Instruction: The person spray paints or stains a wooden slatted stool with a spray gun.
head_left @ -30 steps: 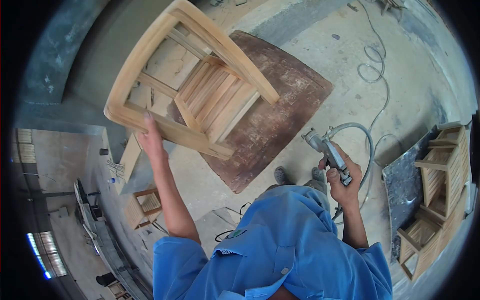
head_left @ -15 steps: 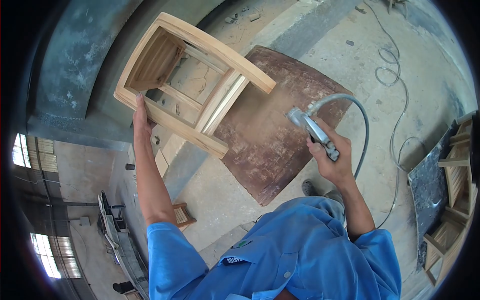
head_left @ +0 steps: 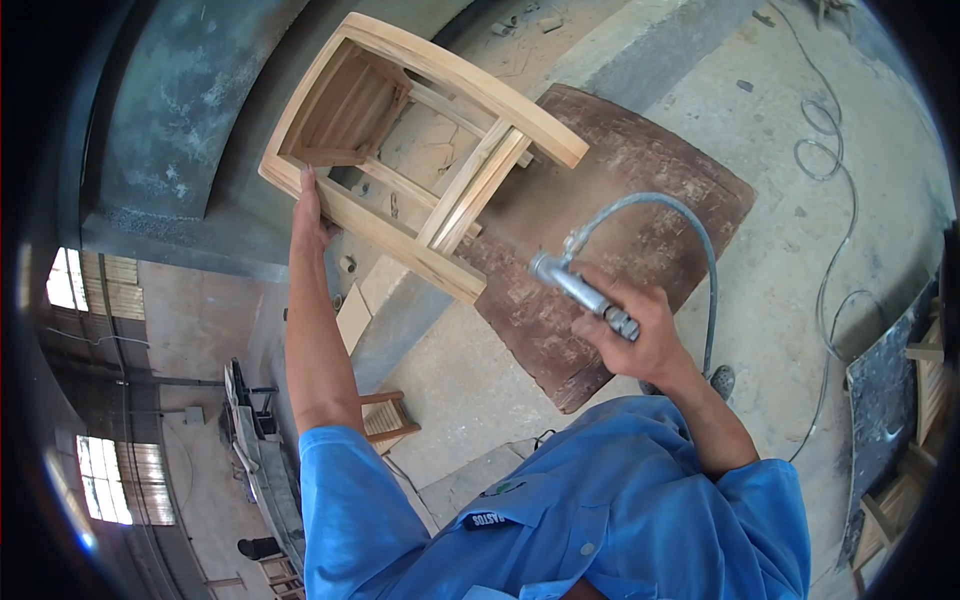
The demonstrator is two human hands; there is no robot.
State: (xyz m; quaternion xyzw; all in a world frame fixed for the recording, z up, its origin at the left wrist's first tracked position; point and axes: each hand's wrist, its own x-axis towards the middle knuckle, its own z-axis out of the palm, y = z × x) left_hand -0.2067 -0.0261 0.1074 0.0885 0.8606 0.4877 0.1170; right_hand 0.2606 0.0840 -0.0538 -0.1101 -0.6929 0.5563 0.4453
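Note:
My left hand (head_left: 310,210) grips the lower rail of a pale wooden chair (head_left: 420,150), which it holds up off the floor, tilted with its slatted seat turned away. My right hand (head_left: 630,330) is closed around a metal air gun (head_left: 580,287) with its nozzle pointing toward the chair's front leg. A grey hose (head_left: 690,230) loops up from the gun and down past my wrist. My blue shirt (head_left: 560,510) fills the bottom of the view.
A brown worn mat (head_left: 610,230) lies on the concrete floor under the chair. A thin cable (head_left: 830,140) coils across the floor at the right. More wooden chairs (head_left: 920,400) stand at the right edge, and a small stool (head_left: 385,415) sits lower left.
The chair has turned in my left hand, so its slatted seat now faces away. My right hand has swung the air gun up and left, closer to the chair.

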